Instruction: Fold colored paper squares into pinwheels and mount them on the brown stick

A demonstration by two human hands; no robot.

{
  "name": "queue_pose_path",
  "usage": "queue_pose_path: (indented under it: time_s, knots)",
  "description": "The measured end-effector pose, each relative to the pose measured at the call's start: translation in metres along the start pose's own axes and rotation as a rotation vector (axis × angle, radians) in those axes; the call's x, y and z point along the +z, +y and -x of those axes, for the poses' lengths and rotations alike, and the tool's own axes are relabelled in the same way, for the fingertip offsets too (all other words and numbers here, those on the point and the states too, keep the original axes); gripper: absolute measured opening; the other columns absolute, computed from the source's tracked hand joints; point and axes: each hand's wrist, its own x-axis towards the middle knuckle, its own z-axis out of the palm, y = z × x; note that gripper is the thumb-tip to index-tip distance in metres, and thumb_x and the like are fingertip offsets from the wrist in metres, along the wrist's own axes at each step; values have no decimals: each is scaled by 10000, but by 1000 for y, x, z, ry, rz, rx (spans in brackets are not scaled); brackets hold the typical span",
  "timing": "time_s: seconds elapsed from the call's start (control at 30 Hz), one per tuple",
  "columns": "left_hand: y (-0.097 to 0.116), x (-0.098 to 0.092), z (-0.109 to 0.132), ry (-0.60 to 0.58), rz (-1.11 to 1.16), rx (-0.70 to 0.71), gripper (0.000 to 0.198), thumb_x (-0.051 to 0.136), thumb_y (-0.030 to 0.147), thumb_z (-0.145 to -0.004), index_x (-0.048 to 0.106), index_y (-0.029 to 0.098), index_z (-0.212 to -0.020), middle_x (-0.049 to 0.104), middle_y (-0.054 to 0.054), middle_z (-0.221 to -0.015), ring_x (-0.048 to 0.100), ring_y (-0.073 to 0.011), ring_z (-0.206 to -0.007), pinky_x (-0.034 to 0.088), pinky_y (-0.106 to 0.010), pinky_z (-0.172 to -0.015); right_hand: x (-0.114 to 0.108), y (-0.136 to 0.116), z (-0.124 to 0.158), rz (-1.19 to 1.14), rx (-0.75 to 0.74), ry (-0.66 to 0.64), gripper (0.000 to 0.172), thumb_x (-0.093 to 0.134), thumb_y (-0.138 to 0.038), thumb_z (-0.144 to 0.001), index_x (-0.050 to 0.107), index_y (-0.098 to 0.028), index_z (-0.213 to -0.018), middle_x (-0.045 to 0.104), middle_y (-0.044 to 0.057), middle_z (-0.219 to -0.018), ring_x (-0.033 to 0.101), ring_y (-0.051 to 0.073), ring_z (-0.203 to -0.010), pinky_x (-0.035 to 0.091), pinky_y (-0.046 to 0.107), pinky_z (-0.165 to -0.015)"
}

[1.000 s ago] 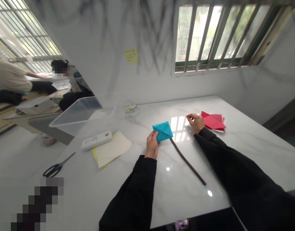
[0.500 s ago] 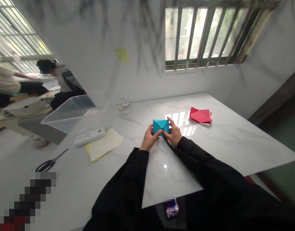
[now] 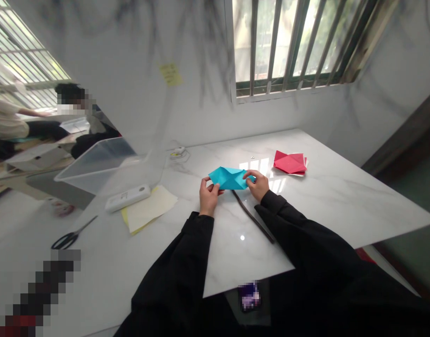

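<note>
A folded blue paper (image 3: 230, 178) is held just above the white marble table (image 3: 327, 206), stretched out between both hands. My left hand (image 3: 208, 195) pinches its left corner. My right hand (image 3: 258, 184) pinches its right corner. A thin dark stick (image 3: 252, 216) lies on the table under the paper, running toward me. Both arms wear black sleeves.
Folded red paper (image 3: 290, 163) lies to the right. Cream and yellow sheets (image 3: 150, 213), a white remote-like device (image 3: 127, 198), scissors (image 3: 71, 234) and a clear plastic bin (image 3: 107, 164) lie left. Two people sit far left. A barred window is behind.
My right hand came back from beside the red paper and took hold of the blue paper. The blue paper has been spread wider between both hands.
</note>
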Motion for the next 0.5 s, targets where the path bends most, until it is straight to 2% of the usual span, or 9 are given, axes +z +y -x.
queue_pose_path:
  time_s: [0.07,0.13,0.27,0.33,0.43,0.5]
  knots:
    - [4,1,2,-7,34,-2,511,845,304,-630,526,232,-1023,681,10,-728,653,-146,-636,558,-285,-680,0,2,0,-13,-28,-54,332,495,-158,-749,772,-240,-914,728,41,-1164,664,241,-1109,534,372,-987]
    - [8,0,3,-26,74,-12,499,848,249,-594,511,234,-961,697,-5,-782,664,-148,-706,562,-287,-723,-1,4,-1,-19,-33,-96,413,501,-158,-741,795,-246,-1019,723,44,-1163,661,239,-1088,522,381,-1018]
    - [12,-4,2,-49,113,-18,481,864,219,-550,490,225,-853,713,-26,-876,669,-155,-790,565,-296,-769,-2,6,-2,-29,35,-126,609,542,-189,-749,688,-252,-1337,721,47,-1125,656,213,-908,559,361,-902]
    - [11,-6,1,-57,97,5,438,875,238,-545,500,212,-769,687,-11,-843,650,-146,-781,562,-288,-766,-1,8,-3,-42,53,-138,676,556,-191,-739,633,-262,-1407,718,44,-1113,651,220,-934,557,360,-890]
    - [8,-8,-1,-89,56,11,343,887,275,-545,582,186,-673,650,-4,-763,621,-138,-757,552,-278,-777,0,11,-5,-80,68,-136,691,563,-202,-730,618,-233,-1418,714,64,-1124,645,245,-1014,554,380,-902]
    - [7,-8,-2,-99,37,-21,299,896,302,-548,692,169,-721,682,-28,-777,630,-149,-776,543,-282,-795,0,13,-6,-108,83,-131,687,563,-207,-728,619,-220,-1413,713,72,-1135,645,247,-1024,558,380,-893]
